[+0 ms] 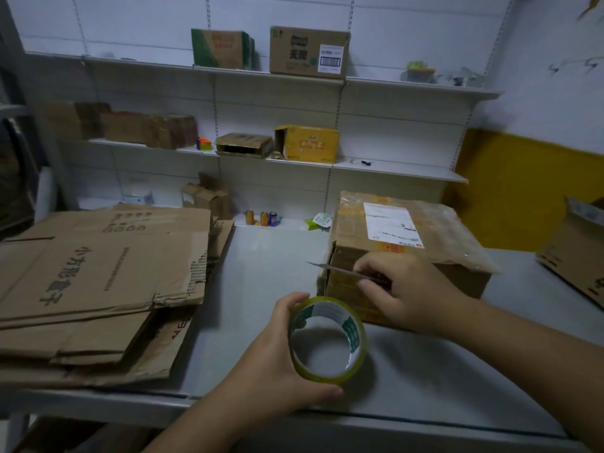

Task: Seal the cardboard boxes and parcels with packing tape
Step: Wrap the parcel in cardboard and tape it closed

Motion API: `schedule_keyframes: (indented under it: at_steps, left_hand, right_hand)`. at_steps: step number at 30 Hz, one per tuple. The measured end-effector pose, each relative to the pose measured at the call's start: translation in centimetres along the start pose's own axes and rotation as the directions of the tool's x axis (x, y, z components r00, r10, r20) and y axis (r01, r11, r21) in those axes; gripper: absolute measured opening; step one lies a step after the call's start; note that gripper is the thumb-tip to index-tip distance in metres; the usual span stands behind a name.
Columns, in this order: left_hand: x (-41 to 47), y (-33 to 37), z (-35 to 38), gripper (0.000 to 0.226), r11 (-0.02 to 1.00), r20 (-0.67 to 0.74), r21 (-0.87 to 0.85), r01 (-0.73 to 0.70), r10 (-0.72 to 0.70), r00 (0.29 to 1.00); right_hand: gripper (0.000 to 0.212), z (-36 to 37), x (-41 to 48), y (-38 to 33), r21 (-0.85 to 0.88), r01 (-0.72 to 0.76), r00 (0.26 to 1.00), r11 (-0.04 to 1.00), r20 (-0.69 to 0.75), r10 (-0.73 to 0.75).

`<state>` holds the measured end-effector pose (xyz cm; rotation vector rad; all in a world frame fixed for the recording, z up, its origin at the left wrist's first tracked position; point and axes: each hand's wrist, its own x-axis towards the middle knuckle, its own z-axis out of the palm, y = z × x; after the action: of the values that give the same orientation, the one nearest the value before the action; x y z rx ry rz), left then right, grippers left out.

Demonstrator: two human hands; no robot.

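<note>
At nine o'clock on the grey tabletop [271, 256] lies a stack of flattened brown cardboard sheets [98, 282]. At six o'clock the left hand [274, 364] curls fingers and thumb round a yellowish clear packing-tape roll [354, 331], just beside the box's near corner. Toward three o'clock the right hand [408, 295] pinches a thin strip of tape [330, 268] at the near left edge of a worn brown cardboard box [451, 230] bearing a white shipping label [390, 223].

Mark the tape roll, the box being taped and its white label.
tape roll [354, 331]: head view, right side of inner core.
box [441, 230]: head view, top face.
white label [390, 223]: head view, label's middle.
</note>
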<state>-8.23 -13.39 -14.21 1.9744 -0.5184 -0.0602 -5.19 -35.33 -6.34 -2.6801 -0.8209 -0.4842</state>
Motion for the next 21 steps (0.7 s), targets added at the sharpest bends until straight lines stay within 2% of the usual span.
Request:
schedule_keyframes:
  at_steps: [3, 7, 9, 10, 12, 14, 16, 18, 21]
  left_hand:
    - [0.2, -0.2, -0.1, 0.102, 1.000, 0.022, 0.008, -0.013, 0.013, 1.000]
    - [-0.1, 0.3, -0.4, 0.110, 1.000, 0.048, 0.002, 0.025, -0.026, 0.999]
    - [-0.7, 0.7, 0.1, 0.100, 0.998, -0.045, 0.062, 0.027, -0.024, 0.999]
    - [-1.1, 1.0, 0.5, 0.088, 0.985, -0.124, 0.169, -0.032, 0.053, 0.991]
    - [-1.6, 1.5, 1.4, 0.063, 0.903, -0.232, 0.394, -0.172, 0.279, 0.932]
    - [-1.6, 2.4, 2.2, 0.055, 0.802, -0.166, 0.549, -0.234, 0.379, 0.910]
    - [-0.9, 4.3, 2.9, 0.056, 0.686, -0.082, 0.713, -0.142, 0.283, 0.955]
    - [0.2, 5.1, 3.3, 0.055, 0.606, -0.044, 0.793, -0.061, 0.157, 0.987]
    - [1.5, 5.6, 4.0, 0.047, 0.493, 0.010, 0.870, -0.020, 0.022, 1.000]
  right_hand:
    - [0.015, -0.4, 1.6, -1.3, -0.055, 0.065, 0.998, 0.996, 0.012, -0.064]
    - [0.025, 0.6, 3.1, -2.3, -0.080, -0.044, 0.991, 0.996, 0.126, 0.054]
    - [0.021, 1.0, 3.4, -2.0, -0.065, -0.092, 0.979, 0.994, 0.177, 0.102]
    - [0.020, 1.1, 3.6, -1.9, -0.043, -0.112, 0.973, 0.993, 0.199, 0.119]
    - [0.022, 1.0, 3.9, -1.8, 0.032, -0.147, 0.962, 0.989, 0.239, 0.135]
    - [0.029, 1.0, 4.1, -1.8, 0.076, -0.170, 0.953, 0.982, 0.265, 0.145]
    - [0.026, 1.1, 4.3, -2.0, 0.043, -0.171, 0.939, 0.984, 0.309, 0.150]
    - [0.020, 1.4, 4.4, -2.3, -0.023, -0.143, 0.932, 0.990, 0.333, 0.142]
    - [0.023, 1.6, 4.7, -2.7, -0.068, -0.147, 0.931, 0.987, 0.326, 0.161]
